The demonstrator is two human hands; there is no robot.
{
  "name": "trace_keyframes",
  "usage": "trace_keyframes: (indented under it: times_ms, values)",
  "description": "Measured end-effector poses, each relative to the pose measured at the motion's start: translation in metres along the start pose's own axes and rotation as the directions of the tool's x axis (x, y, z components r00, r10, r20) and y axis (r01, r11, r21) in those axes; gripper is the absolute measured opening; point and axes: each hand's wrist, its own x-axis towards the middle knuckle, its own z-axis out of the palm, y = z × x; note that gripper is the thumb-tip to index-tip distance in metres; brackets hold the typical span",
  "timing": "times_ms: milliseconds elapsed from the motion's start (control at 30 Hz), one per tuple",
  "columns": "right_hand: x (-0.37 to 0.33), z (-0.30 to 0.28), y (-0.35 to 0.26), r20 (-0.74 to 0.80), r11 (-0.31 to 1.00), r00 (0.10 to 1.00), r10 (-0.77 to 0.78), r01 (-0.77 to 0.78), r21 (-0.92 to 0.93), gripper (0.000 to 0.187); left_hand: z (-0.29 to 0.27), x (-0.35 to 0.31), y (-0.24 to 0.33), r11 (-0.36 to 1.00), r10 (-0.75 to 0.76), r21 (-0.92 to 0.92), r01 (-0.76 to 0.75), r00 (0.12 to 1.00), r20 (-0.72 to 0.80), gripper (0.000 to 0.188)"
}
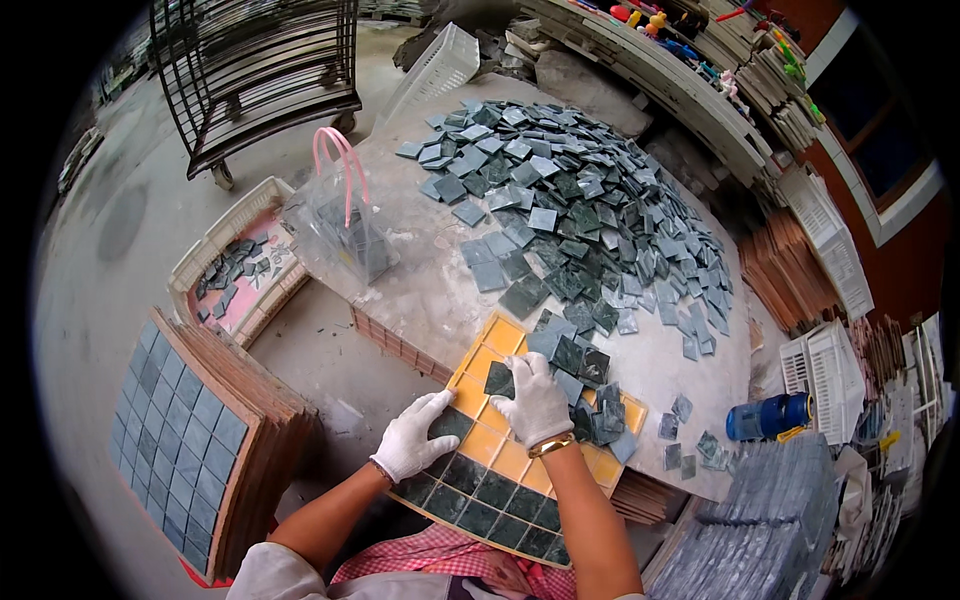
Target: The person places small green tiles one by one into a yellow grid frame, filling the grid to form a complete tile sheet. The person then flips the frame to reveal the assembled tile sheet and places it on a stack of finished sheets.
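A yellow grid tray (484, 362) lies at the near edge of the table, its lower rows filled with dark green square stone tiles (495, 490) and several upper cells bare. My right hand (538, 402), in a white glove, pinches a dark tile (499, 379) over the bare cells. My gloved left hand (412, 437) rests at the tray's left side, fingers stretched out and thumb by a tile (451, 424) set in a cell. Loose tiles (567, 354) lie stacked on the tray's upper right part, just beyond my right hand.
A large heap of tiles (590, 200) covers the table (400, 310). A clear bag with pink handles (345, 225) stands at left, near a crate of tile pieces (190, 265). Stacked tiled panels (180, 430) stand lower left; a blue jug (768, 417) sits right. Behind is a wheeled rack (258, 85).
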Motion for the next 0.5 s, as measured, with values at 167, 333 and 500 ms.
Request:
trace_keyframes:
  times_ms: [167,333,500]
  values:
    - [-0.057,0.025,-0.004,-0.083,0.984,0.997,0.004,0.011,0.178,0.061,0.008,0.000,-0.016,0.989,0.062,-0.131,-0.062,0.998,-0.002,0.062]
    - [-0.077,0.048,-0.001,-0.118,0.940,0.993,0.013,0.028,0.339,0.052,0.002,-0.006,-0.018,0.985,0.157,-0.057,-0.160,0.986,-0.052,0.059]
    - [-0.080,0.051,-0.007,-0.153,0.960,0.987,0.040,0.004,0.280,0.046,-0.003,-0.013,-0.002,0.956,0.218,0.236,-0.172,0.959,-0.183,0.052]
